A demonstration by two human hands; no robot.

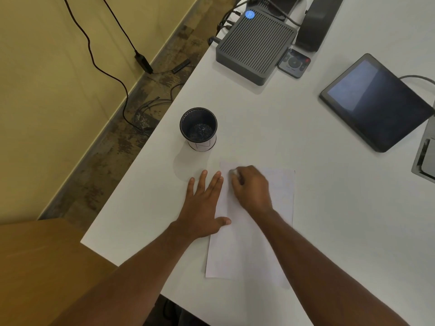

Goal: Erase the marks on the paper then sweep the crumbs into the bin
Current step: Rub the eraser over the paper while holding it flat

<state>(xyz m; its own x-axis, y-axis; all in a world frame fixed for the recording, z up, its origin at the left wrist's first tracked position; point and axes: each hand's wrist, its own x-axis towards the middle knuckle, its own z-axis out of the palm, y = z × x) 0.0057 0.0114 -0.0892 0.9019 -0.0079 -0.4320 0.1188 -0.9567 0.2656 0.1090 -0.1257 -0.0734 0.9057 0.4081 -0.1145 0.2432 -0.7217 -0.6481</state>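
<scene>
Presently the erasing step is in hand, by my judgement. A sheet of paper [249, 236] lies on the white table [329, 208] at lower centre of the frame. The left hand [202, 208] lies flat with fingers straight and spread, holding nothing; its thumb and palm edge press the sheet's left margin, while the fingertips rest on the bare table. The right hand [250, 188] is curled over the sheet's upper left corner, pinching a small pale object at its fingertips, most likely an eraser [234, 171]; it is blurred, which suggests rubbing.

No marks can be made out on the visible paper, and none under the right hand can be checked. No crumbs can be discerned; they would be too small to tell.

The bin [198, 128], a dark mesh cup, stands upright at centre left, near the sheet's top left corner but apart from it.

Assessment: sweeping has not begun. The next move calls for confirming that the corner is clean, then gathering any residue toward the bin without scattering it off the near table edge. A tablet [376, 102] and a grey box [255, 45] sit upper right, well apart.
</scene>
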